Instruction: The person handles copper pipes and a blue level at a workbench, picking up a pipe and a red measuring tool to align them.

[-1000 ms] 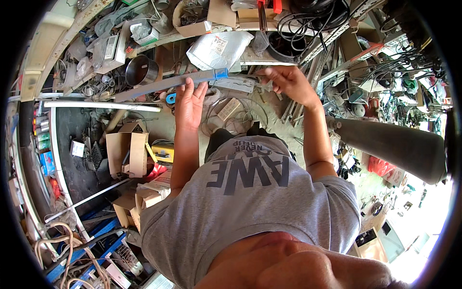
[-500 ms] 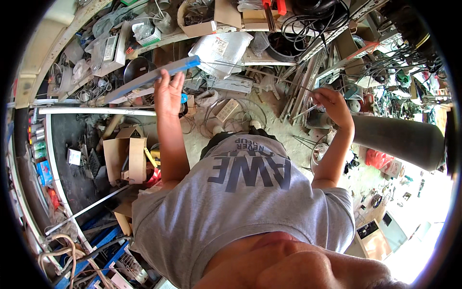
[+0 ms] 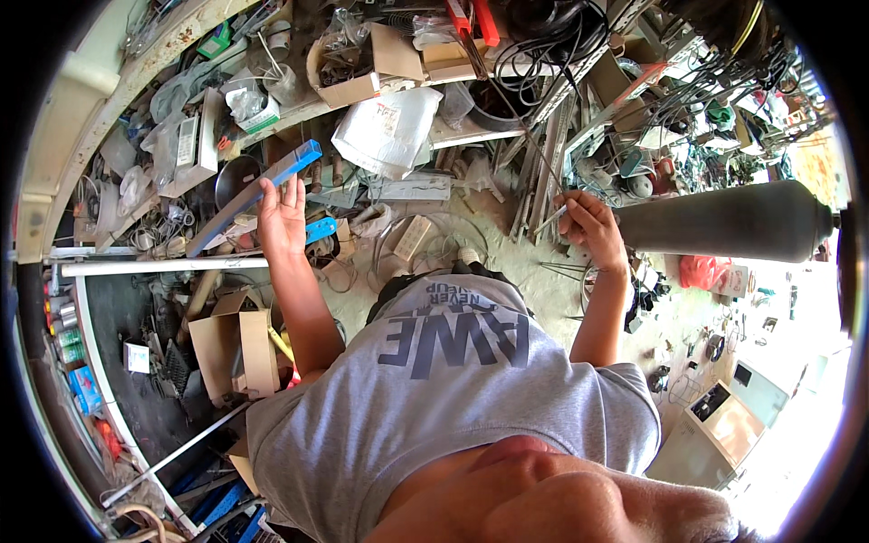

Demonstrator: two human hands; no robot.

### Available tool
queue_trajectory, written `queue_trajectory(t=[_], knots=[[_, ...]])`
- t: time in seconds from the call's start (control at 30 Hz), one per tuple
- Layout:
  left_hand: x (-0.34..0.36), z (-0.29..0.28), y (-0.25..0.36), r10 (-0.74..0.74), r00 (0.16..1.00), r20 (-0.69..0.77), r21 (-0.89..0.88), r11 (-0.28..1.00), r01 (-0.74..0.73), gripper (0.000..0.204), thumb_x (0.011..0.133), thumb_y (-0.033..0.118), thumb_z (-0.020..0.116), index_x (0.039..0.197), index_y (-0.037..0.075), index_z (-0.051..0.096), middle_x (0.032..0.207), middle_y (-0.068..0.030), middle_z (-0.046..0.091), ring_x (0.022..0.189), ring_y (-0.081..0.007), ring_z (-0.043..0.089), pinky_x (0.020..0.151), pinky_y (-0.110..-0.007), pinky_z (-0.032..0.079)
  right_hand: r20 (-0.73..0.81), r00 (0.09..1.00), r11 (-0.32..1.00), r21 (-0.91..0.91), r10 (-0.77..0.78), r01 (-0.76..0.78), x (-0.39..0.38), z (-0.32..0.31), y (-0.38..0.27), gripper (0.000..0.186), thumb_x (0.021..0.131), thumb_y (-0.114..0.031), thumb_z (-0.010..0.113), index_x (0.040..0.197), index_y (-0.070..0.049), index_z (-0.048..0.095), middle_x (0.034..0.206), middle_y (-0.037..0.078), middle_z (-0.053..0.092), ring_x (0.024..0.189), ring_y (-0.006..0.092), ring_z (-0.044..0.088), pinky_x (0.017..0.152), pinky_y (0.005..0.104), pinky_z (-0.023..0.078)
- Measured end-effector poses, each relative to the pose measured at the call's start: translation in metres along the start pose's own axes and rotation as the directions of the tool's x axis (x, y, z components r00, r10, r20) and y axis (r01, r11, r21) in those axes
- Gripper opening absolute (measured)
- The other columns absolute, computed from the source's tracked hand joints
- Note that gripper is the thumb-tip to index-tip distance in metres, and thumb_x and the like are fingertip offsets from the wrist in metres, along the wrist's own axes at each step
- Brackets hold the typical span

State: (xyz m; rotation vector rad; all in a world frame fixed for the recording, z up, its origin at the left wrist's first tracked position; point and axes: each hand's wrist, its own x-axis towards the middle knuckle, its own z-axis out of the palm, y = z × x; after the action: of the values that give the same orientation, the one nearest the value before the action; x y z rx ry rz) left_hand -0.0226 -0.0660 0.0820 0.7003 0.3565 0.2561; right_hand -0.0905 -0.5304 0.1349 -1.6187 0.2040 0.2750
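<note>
My left hand (image 3: 283, 222) is raised, thumb and fingers pointing up around a long straight bar (image 3: 246, 201), grey with a blue end. The bar slants from lower left to upper right, and the hand covers part of it. A flat blue piece (image 3: 319, 230) shows beside my left wrist; I cannot tell whether it touches. My right hand (image 3: 590, 228) is closed in a pinch round a long thin rod (image 3: 536, 152) that runs up and to the left from the fingers. A short pale stick (image 3: 549, 220) also pokes out beside those fingers.
A cluttered shelf ahead carries cardboard boxes (image 3: 351, 89), a white plastic bag (image 3: 387, 131) and coiled black cables (image 3: 554, 54). A large dark cylinder (image 3: 724, 222) lies right of my right hand. An opened carton (image 3: 233, 348) stands at left; a pale block (image 3: 414, 237) lies on the floor.
The view has shifted, so the shelf sits lower and further left. The bar tilts more steeply in my left hand. The thin rod in my right hand has swung from nearly level to steep.
</note>
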Motion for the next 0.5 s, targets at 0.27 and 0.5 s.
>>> queue_trajectory(t=[0.27,0.5], knots=[[0.0,-0.005,-0.007,-0.024,1.0,0.014,-0.045,0.999,0.024,0.025,0.086,0.027,0.061,0.103,0.01,0.052,0.107,-0.003,0.058,0.108,-0.0231,0.055,0.096,-0.037,0.042,-0.057,0.998,1.0,0.012,-0.004,0.004,-0.016,0.01,-0.028,0.025,0.091,-0.022,0.048,0.098,-0.002,0.061,0.068,0.002,0.063,0.05,0.0018,0.044,0.048,0.0155,0.035],[0.005,-0.008,-0.01,-0.035,0.999,-0.001,-0.049,0.998,0.035,0.024,0.084,0.027,0.062,0.099,0.01,0.054,0.102,-0.0018,0.059,0.106,-0.0228,0.056,0.094,-0.037,0.043,-0.084,0.996,0.995,-0.097,-0.037,0.029,-0.005,0.01,-0.036,0.023,0.092,-0.017,0.047,0.099,0.0,0.06,0.066,0.001,0.061,0.05,0.0003,0.044,0.047,0.0138,0.034]])
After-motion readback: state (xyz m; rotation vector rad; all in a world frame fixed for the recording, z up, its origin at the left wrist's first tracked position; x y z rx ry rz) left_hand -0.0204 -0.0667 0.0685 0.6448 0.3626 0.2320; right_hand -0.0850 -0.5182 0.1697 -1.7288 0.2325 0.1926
